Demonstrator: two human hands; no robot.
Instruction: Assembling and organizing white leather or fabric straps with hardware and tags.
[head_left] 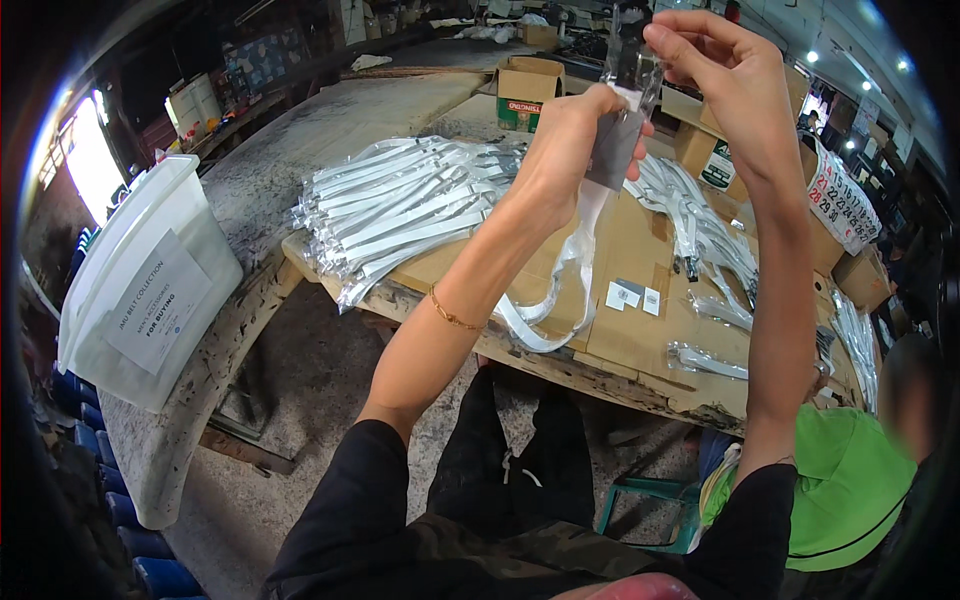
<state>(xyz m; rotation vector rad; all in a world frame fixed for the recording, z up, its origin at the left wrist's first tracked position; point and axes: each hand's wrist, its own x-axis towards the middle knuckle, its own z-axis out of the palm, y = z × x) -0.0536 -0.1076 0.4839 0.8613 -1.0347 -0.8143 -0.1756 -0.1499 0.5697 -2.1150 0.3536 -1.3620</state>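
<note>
My left hand is raised above the table, its fingers wrapped round a white belt and the grey card at its upper end. The belt's strap hangs below in a loop that reaches the table's front edge. A clear plastic sleeve covers the upper end, where a dark part shows through. My right hand is up beside it, thumb and forefinger pinched at the sleeve's edge. Behind my left forearm lies a wide pile of white belts in clear plastic.
More wrapped belts lie to the right on the cardboard-covered table, near small cards. A white bin stands at left, a cardboard box at the back. A person in green is close at right, by a green stool.
</note>
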